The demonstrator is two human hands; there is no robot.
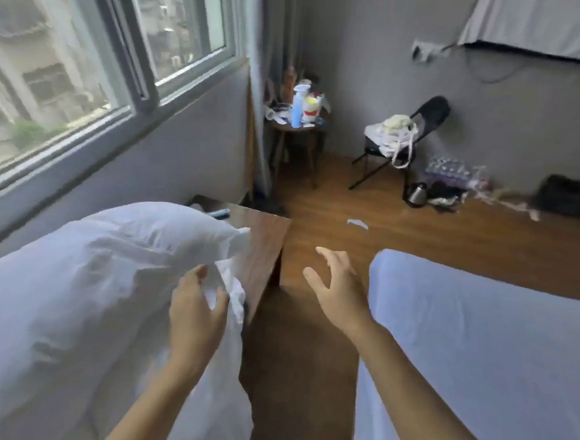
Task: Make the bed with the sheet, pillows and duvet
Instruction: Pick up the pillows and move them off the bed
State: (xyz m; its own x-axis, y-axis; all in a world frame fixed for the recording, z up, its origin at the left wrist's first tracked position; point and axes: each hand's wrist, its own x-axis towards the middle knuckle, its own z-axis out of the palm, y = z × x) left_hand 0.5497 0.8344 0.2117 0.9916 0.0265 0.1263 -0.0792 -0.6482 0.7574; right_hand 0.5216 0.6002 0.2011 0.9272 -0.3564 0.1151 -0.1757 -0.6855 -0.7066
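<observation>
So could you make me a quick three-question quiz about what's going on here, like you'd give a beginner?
1. True or false: the right hand is holding the white pillow.
2. Which hand grips the pillow's cloth? A) left hand B) right hand C) both
3. Fill in: the bed on the right is covered with a smooth white ____.

Key:
1. False; it is spread open in the air, between the pillow and the bed.
2. A; its fingers bunch the cloth at the pillow's near edge.
3. Sheet.
</observation>
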